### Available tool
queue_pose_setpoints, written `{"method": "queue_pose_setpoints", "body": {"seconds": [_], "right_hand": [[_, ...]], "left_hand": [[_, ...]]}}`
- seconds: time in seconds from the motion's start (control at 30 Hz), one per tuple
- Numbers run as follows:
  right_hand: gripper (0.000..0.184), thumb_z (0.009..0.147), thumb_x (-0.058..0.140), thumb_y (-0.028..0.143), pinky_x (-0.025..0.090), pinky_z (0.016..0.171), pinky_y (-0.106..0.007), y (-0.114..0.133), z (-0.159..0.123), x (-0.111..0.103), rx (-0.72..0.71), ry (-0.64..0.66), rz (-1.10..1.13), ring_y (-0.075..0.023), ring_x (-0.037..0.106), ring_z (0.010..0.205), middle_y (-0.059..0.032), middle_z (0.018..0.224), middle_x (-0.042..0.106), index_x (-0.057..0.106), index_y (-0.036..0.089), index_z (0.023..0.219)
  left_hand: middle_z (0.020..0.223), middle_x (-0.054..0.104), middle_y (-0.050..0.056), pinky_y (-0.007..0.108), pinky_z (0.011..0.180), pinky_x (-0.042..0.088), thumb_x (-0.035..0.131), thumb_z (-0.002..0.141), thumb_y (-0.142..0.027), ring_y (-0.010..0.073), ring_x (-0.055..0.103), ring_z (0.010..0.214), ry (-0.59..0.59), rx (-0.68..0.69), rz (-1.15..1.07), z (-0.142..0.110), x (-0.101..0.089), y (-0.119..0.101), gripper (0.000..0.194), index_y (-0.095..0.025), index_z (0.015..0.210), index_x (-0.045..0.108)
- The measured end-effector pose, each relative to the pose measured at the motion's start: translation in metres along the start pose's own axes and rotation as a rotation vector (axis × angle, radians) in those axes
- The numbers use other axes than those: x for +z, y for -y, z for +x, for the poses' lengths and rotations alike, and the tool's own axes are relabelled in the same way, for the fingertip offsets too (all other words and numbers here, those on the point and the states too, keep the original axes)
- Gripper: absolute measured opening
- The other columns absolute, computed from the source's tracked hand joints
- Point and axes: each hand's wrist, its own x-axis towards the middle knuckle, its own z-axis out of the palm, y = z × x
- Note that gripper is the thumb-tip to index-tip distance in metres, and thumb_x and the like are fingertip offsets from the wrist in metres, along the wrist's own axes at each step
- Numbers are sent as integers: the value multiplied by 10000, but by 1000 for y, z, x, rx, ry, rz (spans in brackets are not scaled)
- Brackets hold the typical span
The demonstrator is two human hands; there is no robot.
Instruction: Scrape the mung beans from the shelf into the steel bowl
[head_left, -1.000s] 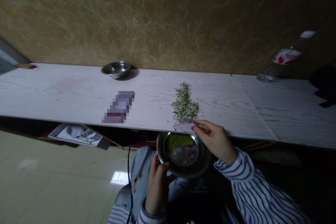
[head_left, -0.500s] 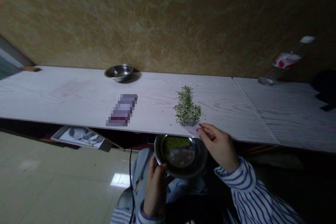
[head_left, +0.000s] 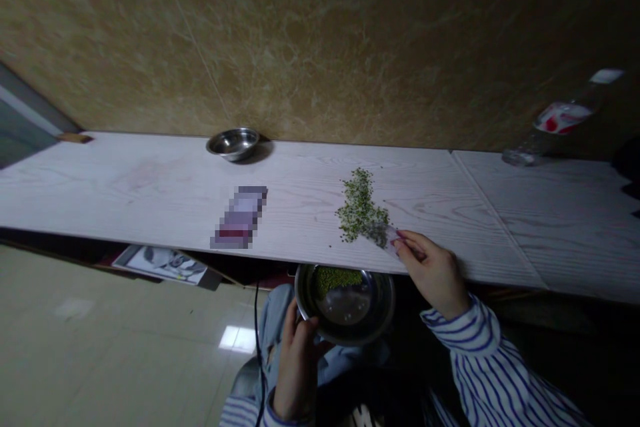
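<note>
Pale wood-grain worktop (head_left: 300, 213), loose green beans (head_left: 356, 207) stretching from near its front edge toward the wall, just left of my closer right hand (head_left: 437, 273), pinching a clear thin sheet (head_left: 384, 237). Left hand (head_left: 297, 363)'s gripping a round steel bowl (head_left: 384, 297) below the edge.

From where I'm standing, the right hand (head_left: 435, 273) is now working farther right along the pile of green beans (head_left: 359, 203), and its clear plastic piece (head_left: 386, 238) is angling into the pile's lower right side instead of lying below it by the tabletop's front edge (head_left: 295, 253). The left hand (head_left: 297, 360) is now holding the metal bowl (head_left: 384, 310) slightly farther left relative to the pile
</note>
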Motion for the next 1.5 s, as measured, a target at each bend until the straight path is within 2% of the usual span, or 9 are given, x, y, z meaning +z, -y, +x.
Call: {"method": "queue_pose_setpoints", "body": {"seconds": [0.17, 0.43, 0.67, 0.83, 0.93, 1.07, 1.3, 1.4, 1.5], "right_hand": [[283, 840, 594, 359, 602, 734, -340, 10, -8, -5, 11, -31, -7, -227, 731, 773, -96, 883, 766, 712, 169, 1013], [262, 850, 583, 338, 599, 757, -326, 20, -18, 12, 14, -5, 15, -227, 731, 829, -94, 915, 766, 712, 183, 1017], [282, 863, 562, 337, 591, 782, -346, 19, -18, 18, 25, -8, -12, -233, 729, 849, -99, 937, 764, 700, 183, 1054], [290, 860, 563, 352, 594, 777, -345, 19, -17, 16, 49, -38, -17, -240, 729, 862, -112, 954, 761, 706, 173, 1038], [287, 863, 562, 351, 595, 763, -338, 22, -17, 18, 41, -29, -15, -235, 731, 841, -107, 934, 763, 707, 179, 1040], [284, 866, 558, 343, 593, 764, -335, 26, -16, 21, 28, -4, -32, -228, 730, 833, -98, 924, 764, 704, 186, 1051], [284, 849, 574, 349, 596, 768, -338, 27, -18, 15, 64, -45, -54, -232, 730, 825, -107, 923, 764, 713, 165, 1014], [278, 849, 579, 351, 597, 761, -328, 31, -22, 13, 53, -46, -68, -224, 730, 802, -103, 903, 765, 713, 165, 1006], [255, 851, 576, 344, 600, 730, -323, 33, -26, 13, 23, -35, -99, -217, 730, 761, -94, 871, 768, 717, 177, 983]], "left_hand": [[1119, 629, 60, 321, 703, 543, 634, 708, -287, 237, 595, 963, 12, 0, 17, 2, 0, -4, 548, -280, 1246, 531], [1166, 601, 62, 359, 739, 540, 601, 744, -254, 229, 583, 975, 36, -37, 58, 3, 0, -14, 537, -288, 1273, 517], [1168, 612, 85, 329, 644, 536, 621, 730, -259, 248, 579, 962, 93, 5, 58, 0, 0, -19, 572, -241, 1291, 506], [1136, 636, 74, 305, 656, 531, 622, 719, -263, 230, 588, 953, 64, 8, 70, 4, 0, -22, 565, -245, 1274, 522], [1199, 618, 71, 317, 705, 531, 640, 700, -287, 235, 588, 991, 58, -1, 71, 9, 1, -24, 569, -264, 1260, 541], [1173, 633, 76, 343, 734, 532, 656, 683, -301, 233, 610, 944, 41, -1, 68, 16, -1, -25, 561, -255, 1235, 568], [1176, 621, 65, 315, 677, 540, 661, 698, -277, 240, 612, 973, 26, -18, 58, 19, -4, -24, 549, -255, 1236, 553], [1132, 643, 74, 318, 650, 539, 663, 674, -287, 252, 617, 963, -9, 0, 62, 20, -4, -24, 572, -250, 1236, 564], [1187, 624, 90, 321, 674, 540, 657, 674, -278, 263, 599, 1013, -2, 8, 47, 21, -5, -24, 597, -248, 1259, 544]]}}
